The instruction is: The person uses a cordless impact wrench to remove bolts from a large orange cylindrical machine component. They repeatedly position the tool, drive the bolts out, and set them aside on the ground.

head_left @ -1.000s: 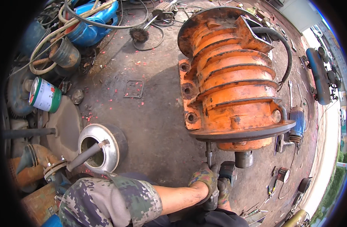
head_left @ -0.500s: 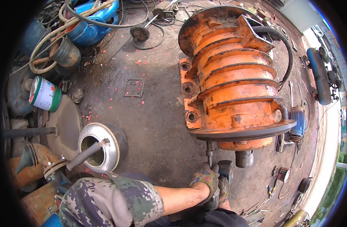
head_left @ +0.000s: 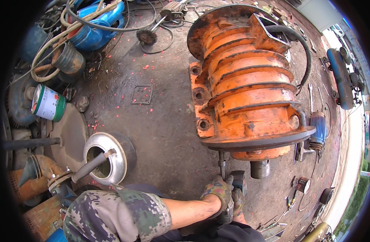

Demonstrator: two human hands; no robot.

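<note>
From here, mottled-gloved left hand [head_left: 218,190] and right hand [head_left: 237,200] both clasp grey-black power tool [head_left: 226,217]; best hold slim steel shaft [head_left: 222,163] square to dark round metal flange [head_left: 257,145].

Power tool [head_left: 226,215] partly hidden by left grip [head_left: 218,192], blue object [head_left: 57,235] cut off below

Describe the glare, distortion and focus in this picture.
Head view: fisheye distortion bows the pale ground strip at right, where daylight nearly washes it out; head view: the silver ring-shaped rim at left gleams; head view: the orange ribbed housing looks sharp.
</note>
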